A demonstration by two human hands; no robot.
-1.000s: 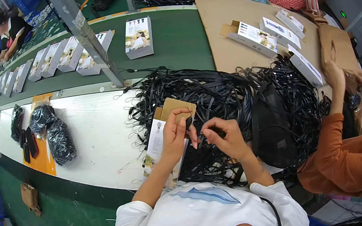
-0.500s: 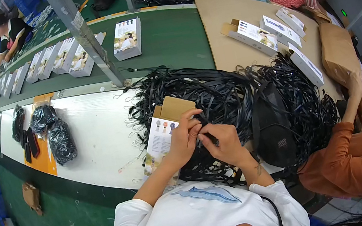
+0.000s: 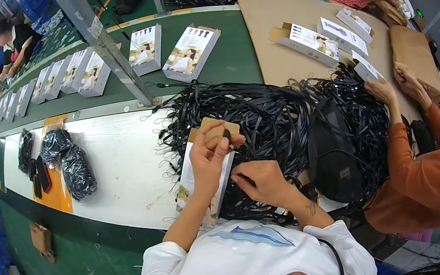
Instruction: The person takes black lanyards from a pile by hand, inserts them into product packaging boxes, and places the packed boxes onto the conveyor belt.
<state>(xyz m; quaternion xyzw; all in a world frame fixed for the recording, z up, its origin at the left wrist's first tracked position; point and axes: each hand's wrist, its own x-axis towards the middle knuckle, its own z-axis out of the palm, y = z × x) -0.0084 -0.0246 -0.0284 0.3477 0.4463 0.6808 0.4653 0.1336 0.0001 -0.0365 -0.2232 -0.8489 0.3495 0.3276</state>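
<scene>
My left hand [image 3: 207,160] is raised over an open white carton [image 3: 222,183] whose brown flap is folded up. Its fingers pinch a small black piece, apparently a folded strap [image 3: 226,135], partly hidden by the fingers. Lower and to the right, my right hand [image 3: 266,182] is closed, with thumb and fingertips together. Whatever those fingers may hold cannot be made out. Both hands are apart, above a large tangled heap of black lanyards [image 3: 243,104]. The printed carton leans on the near left side of this heap.
Black mesh bag [image 3: 334,158] lies right of my hands. Wrapped black bundles [image 3: 77,171] sit on the white tabletop [image 3: 118,161] at left. Printed cartons [image 3: 190,53] line the green belt beyond a metal post [image 3: 108,51]. A co-worker in an orange sleeve [image 3: 401,144] works close at right.
My hands have parted: the left rose with the black piece, the right dropped slightly. Another carton now stands on the belt. The co-worker at right has reached toward a carton.
</scene>
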